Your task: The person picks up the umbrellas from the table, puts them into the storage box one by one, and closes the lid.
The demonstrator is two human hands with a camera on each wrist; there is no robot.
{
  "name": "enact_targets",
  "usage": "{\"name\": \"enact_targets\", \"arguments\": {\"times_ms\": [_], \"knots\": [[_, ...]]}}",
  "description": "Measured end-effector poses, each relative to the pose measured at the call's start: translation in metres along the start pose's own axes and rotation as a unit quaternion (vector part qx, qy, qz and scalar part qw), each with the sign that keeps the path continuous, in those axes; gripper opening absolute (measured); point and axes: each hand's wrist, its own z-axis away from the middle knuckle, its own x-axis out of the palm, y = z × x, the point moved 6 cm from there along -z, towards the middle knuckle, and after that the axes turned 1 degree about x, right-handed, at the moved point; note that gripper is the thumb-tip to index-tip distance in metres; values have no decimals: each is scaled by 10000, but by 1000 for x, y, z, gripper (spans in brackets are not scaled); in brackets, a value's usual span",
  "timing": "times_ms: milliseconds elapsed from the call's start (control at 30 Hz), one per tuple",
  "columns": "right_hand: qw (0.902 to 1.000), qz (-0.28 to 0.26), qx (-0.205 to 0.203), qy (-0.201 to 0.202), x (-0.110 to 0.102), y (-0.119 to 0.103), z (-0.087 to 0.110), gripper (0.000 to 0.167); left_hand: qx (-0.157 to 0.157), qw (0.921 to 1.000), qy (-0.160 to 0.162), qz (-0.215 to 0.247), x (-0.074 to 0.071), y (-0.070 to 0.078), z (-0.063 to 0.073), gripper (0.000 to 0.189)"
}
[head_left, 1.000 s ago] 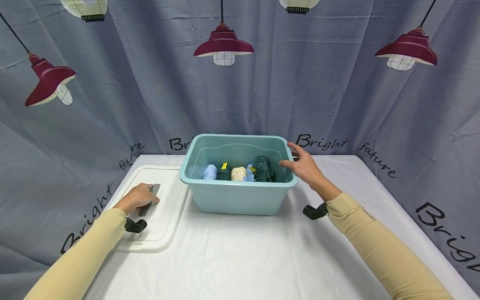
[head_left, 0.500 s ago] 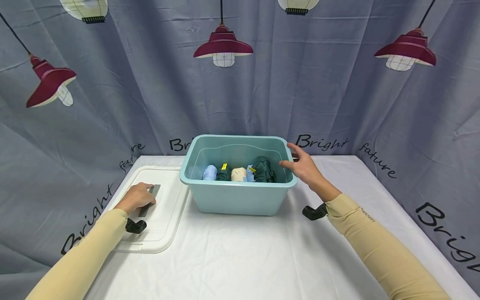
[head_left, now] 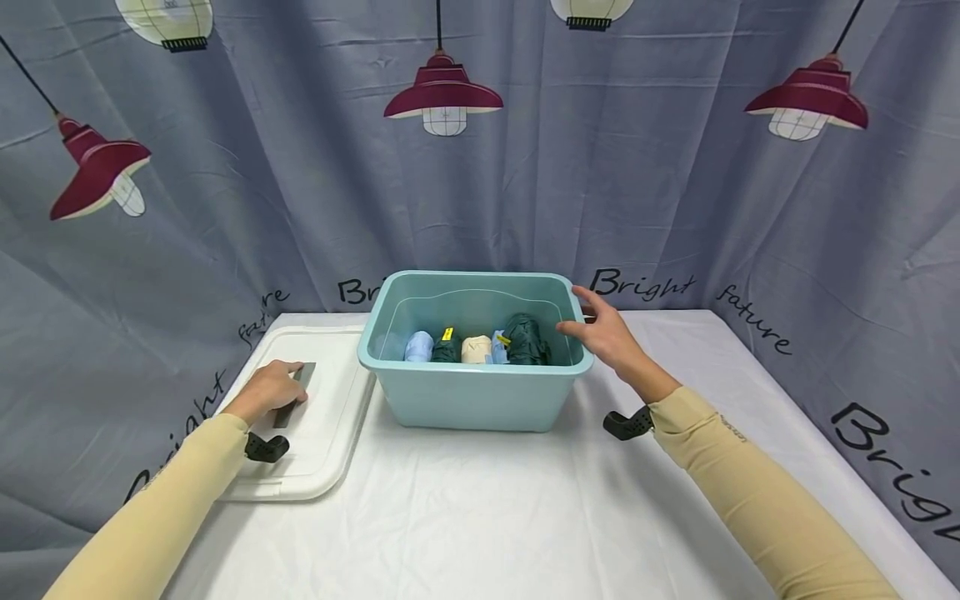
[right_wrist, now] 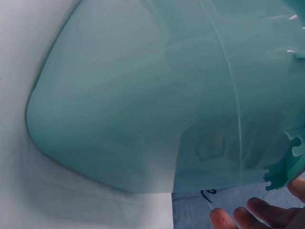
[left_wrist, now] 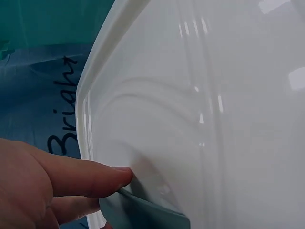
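Note:
A white lid (head_left: 330, 417) lies on the table's left side, with a grey latch handle (head_left: 297, 397) on it. My left hand (head_left: 266, 392) pinches this handle between thumb and fingers; the left wrist view shows the thumb against the handle (left_wrist: 143, 212). To the lid's right stands a teal storage bin (head_left: 472, 398). My right hand (head_left: 606, 335) rests at its right rim, thumb over the rim and relaxed fingers outside. In the right wrist view, several spread fingertips (right_wrist: 221, 218) hang beside the bin's outer wall (right_wrist: 128, 105).
Rolled bundles lie in the bin: light blue ones (head_left: 418, 347), a cream one (head_left: 476, 349) and dark green ones (head_left: 525, 340). A white cloth (head_left: 480, 508) covers the table. Grey curtains (head_left: 525, 192) with printed lamps stand behind and at both sides.
The left hand and the lid have shifted slightly to the left and away from the bin, the handle still between the fingers. The right hand and the bin stay put.

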Motion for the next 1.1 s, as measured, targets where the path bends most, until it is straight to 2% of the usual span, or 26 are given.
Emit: {"name": "enact_targets", "arguments": {"times_ms": [267,467,833,1100], "knots": [[10000,-8,-41,-23,0,1,-1,85,100,9999,78,-113,-35,14,5,73],[10000,-39,-52,-32,0,0,0,85,348,9990,162,-228,-67,31,8,74],[10000,-6,-34,-27,0,0,-1,84,673,9971,190,-288,-118,70,20,75],[10000,2,-32,-50,0,-1,0,86,880,9943,403,-447,-150,104,30,75]]}}
